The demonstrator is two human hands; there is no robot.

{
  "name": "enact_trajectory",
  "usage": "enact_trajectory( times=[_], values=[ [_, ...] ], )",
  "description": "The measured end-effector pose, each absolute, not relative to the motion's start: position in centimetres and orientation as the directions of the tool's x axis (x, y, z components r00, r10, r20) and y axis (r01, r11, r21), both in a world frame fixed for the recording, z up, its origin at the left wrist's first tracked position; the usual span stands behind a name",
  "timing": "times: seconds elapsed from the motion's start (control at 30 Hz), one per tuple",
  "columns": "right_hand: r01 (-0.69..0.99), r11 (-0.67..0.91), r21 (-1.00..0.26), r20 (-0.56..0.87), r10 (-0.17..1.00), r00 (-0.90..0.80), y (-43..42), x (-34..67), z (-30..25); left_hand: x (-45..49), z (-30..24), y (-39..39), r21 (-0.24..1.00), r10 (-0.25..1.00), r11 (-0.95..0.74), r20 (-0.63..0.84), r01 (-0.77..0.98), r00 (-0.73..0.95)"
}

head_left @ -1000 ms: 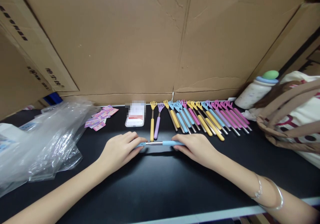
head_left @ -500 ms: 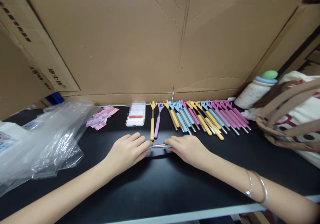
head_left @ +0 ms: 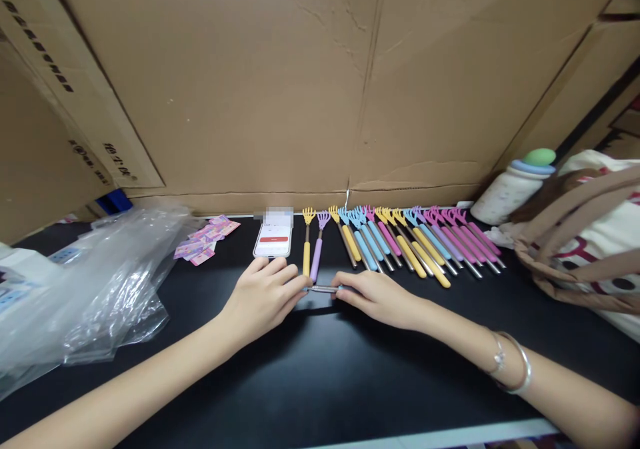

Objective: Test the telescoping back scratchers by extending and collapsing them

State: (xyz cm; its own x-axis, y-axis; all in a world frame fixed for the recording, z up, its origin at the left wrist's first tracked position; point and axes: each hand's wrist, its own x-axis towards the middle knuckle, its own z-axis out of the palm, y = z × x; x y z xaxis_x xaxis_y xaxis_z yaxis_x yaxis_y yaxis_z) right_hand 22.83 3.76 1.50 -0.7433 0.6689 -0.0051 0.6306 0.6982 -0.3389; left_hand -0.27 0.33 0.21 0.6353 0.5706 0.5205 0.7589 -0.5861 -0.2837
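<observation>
Between my two hands lies a back scratcher [head_left: 323, 289], held level just above the black table. Its bare metal rod shows in the middle, with a bit of light blue at each end. My left hand [head_left: 267, 291] pinches the left end, and my right hand [head_left: 373, 295] pinches the right end; the fingers cover most of both ends. Just beyond them, a yellow back scratcher [head_left: 307, 255] and a purple back scratcher [head_left: 317, 255] lie side by side, claws pointing away. To their right runs a row of several blue, yellow, pink and purple back scratchers [head_left: 411, 255].
A phone [head_left: 273, 239] and a pile of pink-purple cards [head_left: 206, 239] lie left of centre. Clear plastic bags [head_left: 115, 282] cover the left side. At right stand a white bottle [head_left: 510, 192] and a bag [head_left: 585, 235]. Cardboard [head_left: 260, 102] walls the back.
My hands have drawn slightly closer together, so a little less of the rod shows between them. The view has shifted slightly; the other things lie as before.
</observation>
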Motion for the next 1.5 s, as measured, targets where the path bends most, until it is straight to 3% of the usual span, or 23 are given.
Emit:
enact_trajectory(
  times=[0.17, 0.47, 0.83, 1.37, 1.5],
  values=[
    [0.667, 0.742, -0.063, 0.097, 0.67, -0.736, 3.2, 22.8, 0.0, -0.2, -0.3, 0.1, -0.368, 0.504, -0.613, 0.498, 0.699, 0.705],
    [0.608, 0.783, 0.135, 0.303, 0.552, -0.777, 2.9, 22.6, -1.3, -0.7, -1.2, 0.0, -0.365, 0.514, -0.623, 0.476, 0.692, 0.714],
    [0.641, 0.765, 0.066, 0.397, 0.569, -0.72, 2.5, 22.6, -1.1, -0.5, -1.0, -0.1, -0.337, 0.518, -0.624, 0.496, 0.705, 0.696],
    [0.607, 0.759, 0.234, 0.481, 0.452, -0.751, 2.0, 22.6, -0.9, -0.9, -0.8, -0.5, -0.32, 0.522, -0.627, 0.503, 0.71, 0.689],
    [0.606, 0.765, 0.218, 0.487, 0.454, -0.747, 2.0, 22.6, -0.5, -0.8, -0.7, -0.6, -0.315, 0.514, -0.622, 0.527, 0.717, 0.677]
  ],
)
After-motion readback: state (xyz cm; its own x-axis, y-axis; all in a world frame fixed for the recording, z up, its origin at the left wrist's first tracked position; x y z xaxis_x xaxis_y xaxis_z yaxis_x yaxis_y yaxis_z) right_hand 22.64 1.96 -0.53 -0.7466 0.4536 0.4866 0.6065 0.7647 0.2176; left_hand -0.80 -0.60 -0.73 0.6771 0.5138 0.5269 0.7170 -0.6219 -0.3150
